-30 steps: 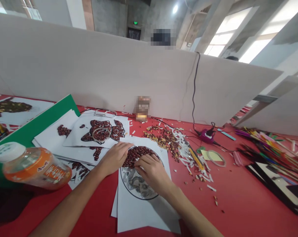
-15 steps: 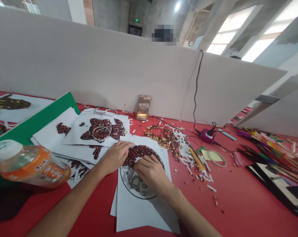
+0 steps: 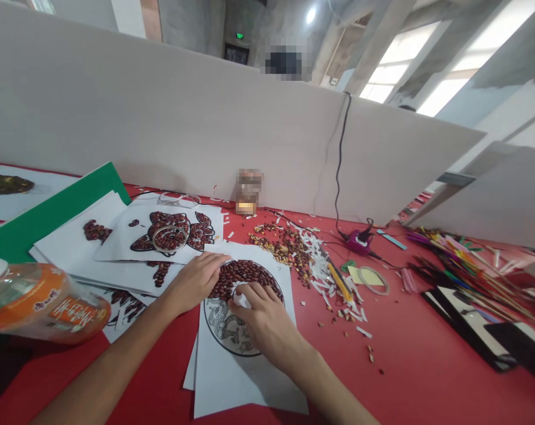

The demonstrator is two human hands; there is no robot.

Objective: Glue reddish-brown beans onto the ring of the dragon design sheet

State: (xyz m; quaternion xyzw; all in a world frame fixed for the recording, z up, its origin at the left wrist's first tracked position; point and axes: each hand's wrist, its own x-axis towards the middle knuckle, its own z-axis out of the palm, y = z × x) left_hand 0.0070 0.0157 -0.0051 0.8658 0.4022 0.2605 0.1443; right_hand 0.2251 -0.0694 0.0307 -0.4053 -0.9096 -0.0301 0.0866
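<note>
A white sheet [image 3: 245,381] carries a printed round dragon drawing [image 3: 225,333]. Dark red beans [image 3: 245,271] cover the upper part of the circle; its lower part is bare print. My left hand [image 3: 199,277] lies at the sheet's upper left edge, fingers stretched out close together, palm down, with the fingertips by the circle's top. Over the middle of the circle, my right hand [image 3: 259,313] is closed, its fingers bent towards the thumb. A small white thing [image 3: 241,297] shows between thumb and fingers; its kind is unclear.
Left stand an orange-labelled plastic bottle [image 3: 50,307] and a bean-covered animal picture [image 3: 172,230] with a tape ring on it. Loose beans and kernels [image 3: 289,245], paper shreds, a yellow cutter [image 3: 339,283], a purple plug adapter [image 3: 359,241] and coloured stems [image 3: 466,265] lie right.
The whole view has shifted, so things appear further left. My right hand's fingers have shifted slightly, and more of the white thing shows by the thumb. My left hand stays in place.
</note>
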